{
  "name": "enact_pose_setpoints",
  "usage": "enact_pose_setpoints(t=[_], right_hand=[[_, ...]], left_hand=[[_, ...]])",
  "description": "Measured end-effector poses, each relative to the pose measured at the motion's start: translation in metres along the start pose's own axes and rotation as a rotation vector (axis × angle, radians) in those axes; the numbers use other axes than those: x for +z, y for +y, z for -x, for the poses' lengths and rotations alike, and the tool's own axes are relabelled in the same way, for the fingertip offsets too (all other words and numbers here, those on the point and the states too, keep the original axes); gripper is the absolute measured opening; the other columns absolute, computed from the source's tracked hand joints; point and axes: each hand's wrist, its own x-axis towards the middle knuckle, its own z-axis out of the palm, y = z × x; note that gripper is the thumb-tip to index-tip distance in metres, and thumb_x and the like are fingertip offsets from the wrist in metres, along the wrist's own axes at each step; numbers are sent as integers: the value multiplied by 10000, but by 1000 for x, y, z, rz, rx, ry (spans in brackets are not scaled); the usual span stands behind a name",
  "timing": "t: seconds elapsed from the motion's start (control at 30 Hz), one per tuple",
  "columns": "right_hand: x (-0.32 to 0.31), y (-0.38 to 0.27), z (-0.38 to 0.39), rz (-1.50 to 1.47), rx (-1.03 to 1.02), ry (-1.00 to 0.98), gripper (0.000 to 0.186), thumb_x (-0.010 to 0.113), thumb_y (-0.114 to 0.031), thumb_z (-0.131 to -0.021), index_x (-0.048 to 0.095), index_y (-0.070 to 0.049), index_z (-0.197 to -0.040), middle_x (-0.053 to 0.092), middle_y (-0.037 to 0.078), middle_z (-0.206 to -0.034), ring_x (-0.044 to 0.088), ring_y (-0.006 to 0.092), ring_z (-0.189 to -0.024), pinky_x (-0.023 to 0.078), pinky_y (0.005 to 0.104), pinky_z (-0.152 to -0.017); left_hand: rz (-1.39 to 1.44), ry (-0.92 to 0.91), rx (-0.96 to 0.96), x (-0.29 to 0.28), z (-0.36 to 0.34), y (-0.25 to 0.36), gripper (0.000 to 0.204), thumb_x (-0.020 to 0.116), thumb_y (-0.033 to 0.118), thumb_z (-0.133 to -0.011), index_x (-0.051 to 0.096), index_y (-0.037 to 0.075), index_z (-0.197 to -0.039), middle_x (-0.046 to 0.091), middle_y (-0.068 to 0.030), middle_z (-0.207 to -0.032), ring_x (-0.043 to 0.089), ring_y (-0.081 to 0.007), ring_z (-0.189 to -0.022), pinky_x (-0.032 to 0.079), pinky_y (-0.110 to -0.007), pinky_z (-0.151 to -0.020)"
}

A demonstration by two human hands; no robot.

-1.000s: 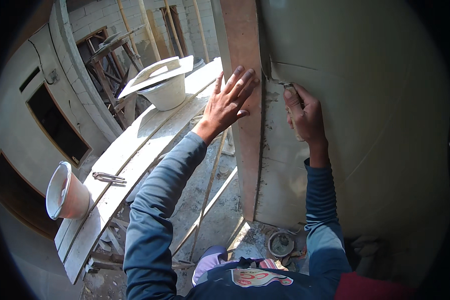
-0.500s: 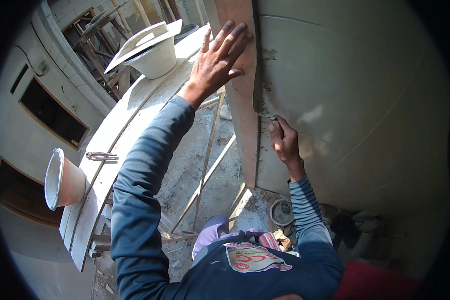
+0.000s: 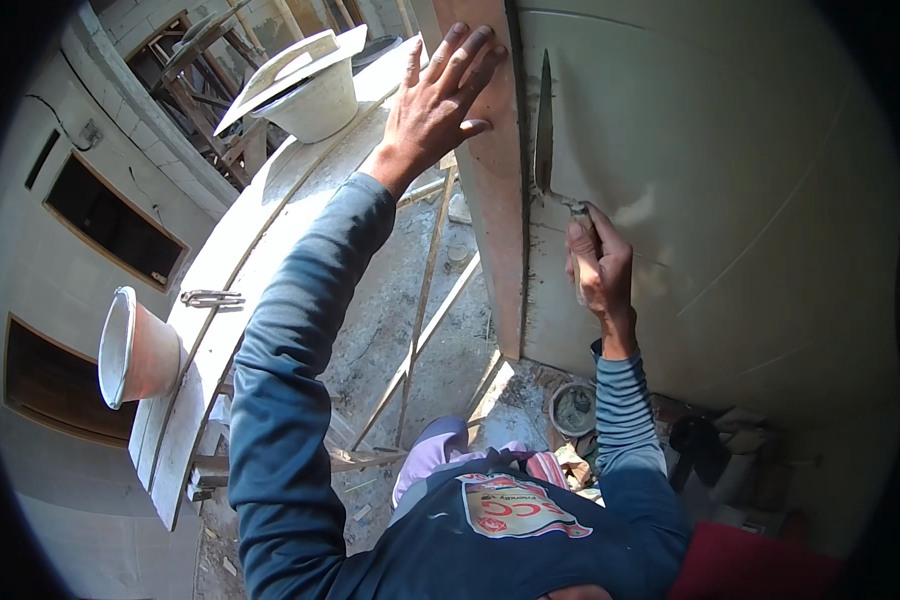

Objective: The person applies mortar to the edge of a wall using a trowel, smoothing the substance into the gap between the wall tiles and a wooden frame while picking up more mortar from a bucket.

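My left hand lies with spread fingers against the upper part of a long pinkish-brown board, which stands upright along the wall's edge. My right hand is wrapped round the handle of a pointed trowel. The narrow metal blade points upward, seen nearly edge-on, just right of the board. Behind it is the smooth grey-green wall, with rough patches along the strip beside the board. Whether the blade touches the wall I cannot tell.
On the left, a plank platform carries a pale bucket with a flat float across its top, pincers and a tilted orange-white bucket. Below stand wooden braces and a round container.
My right hand has drawn the trowel to the right, away from the board's edge, and its blade now shows whole. My left hand stays on the board.
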Motion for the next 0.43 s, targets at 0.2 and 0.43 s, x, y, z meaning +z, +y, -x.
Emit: enact_pose_setpoints(t=[0.2,0.43], right_hand=[[-17,-38,-70,186,-91,-48,397,608,-320,-1036,649,10,-1252,525,-22,-719,480,47,-536,400,234,-472],[-21,43,-8,210,67,-87,454,684,-267,-989,614,5,-1346,594,16,-773,511,76,-678,446,238,-642]], left_hand=[[156,-73,37,-10,-3,4,1138,870,430,-717,242,122,-1615,163,-137,-1681,135,-345,-1559,221,-495,-1255],[124,-91,23,-10,-2,11,1154,875,421,-705,230,150,-1621,143,-117,-1690,119,-334,-1564,192,-585,-1238]])
